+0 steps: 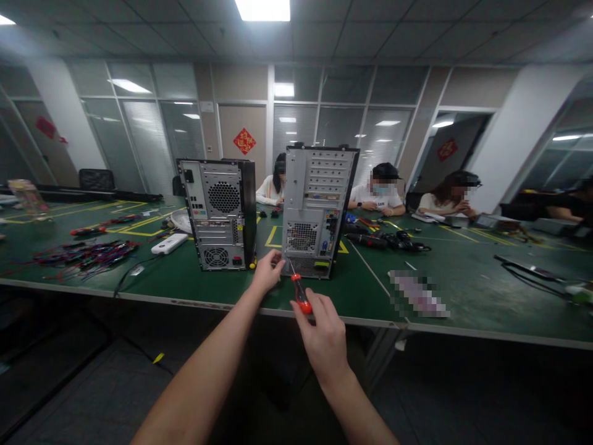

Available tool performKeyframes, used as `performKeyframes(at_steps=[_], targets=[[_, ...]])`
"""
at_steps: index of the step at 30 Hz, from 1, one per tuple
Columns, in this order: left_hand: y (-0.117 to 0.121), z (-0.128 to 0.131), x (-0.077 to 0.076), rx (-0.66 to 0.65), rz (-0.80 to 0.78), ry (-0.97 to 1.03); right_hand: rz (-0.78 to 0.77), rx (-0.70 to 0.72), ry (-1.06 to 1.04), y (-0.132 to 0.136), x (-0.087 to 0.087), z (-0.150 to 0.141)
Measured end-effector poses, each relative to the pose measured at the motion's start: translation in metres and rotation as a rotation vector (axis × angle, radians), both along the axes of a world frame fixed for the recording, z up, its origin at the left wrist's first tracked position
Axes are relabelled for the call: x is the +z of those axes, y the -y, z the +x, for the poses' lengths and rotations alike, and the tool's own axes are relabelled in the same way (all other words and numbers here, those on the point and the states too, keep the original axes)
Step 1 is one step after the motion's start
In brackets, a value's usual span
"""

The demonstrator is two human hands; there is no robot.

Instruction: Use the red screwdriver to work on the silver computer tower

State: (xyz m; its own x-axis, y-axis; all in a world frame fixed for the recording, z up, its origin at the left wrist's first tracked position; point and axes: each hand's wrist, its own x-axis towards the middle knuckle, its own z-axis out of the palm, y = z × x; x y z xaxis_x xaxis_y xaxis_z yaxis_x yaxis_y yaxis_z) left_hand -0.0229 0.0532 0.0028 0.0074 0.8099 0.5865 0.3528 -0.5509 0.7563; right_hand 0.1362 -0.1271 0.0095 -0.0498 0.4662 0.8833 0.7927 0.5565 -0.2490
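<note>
At the far left of the green table [231, 293] stands a blurred bottle-like container [28, 196], its contents too smeared to make out. Nearer, a heap of coloured wires [88, 254] lies loose, with a red-and-black tool [88, 231] just beyond it. To the right come a white box-shaped device [169, 243] and, behind it, a pale round dish-like piece [180, 218]; whether that holds anything cannot be told.

The left computer case [215, 213] stands upright, its back facing near. Behind its perforated panels sit a fan low down and a column of ports; the rest of its inside is hidden.

The left hand [267, 271] is by the lower left corner of the taller right computer case [319, 210], thumb and fingers close together; whether they pinch anything cannot be told. That case is also upright, back facing near, with slot covers above, ports at the right and a grille at mid-height. The right hand [324, 327] grips a red-and-black screwdriver [300, 292] by its handle, the shaft pointing at the case's lower left part; contact at the tip is unclear.

Farther right lie black tools and cables [389, 240], with co-workers [377, 194] seated beyond.
</note>
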Motion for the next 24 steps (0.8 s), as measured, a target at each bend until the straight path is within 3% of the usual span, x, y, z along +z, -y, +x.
performKeyframes(at_steps=[13,24], targets=[[-0.009,-0.002,-0.008,-0.039,-0.034,0.054,-0.027,-0.043,-0.024,0.000,0.000,0.000],[-0.012,-0.002,-0.009,-0.055,-0.031,0.081,-0.041,0.040,0.095,0.008,0.006,-0.007]])
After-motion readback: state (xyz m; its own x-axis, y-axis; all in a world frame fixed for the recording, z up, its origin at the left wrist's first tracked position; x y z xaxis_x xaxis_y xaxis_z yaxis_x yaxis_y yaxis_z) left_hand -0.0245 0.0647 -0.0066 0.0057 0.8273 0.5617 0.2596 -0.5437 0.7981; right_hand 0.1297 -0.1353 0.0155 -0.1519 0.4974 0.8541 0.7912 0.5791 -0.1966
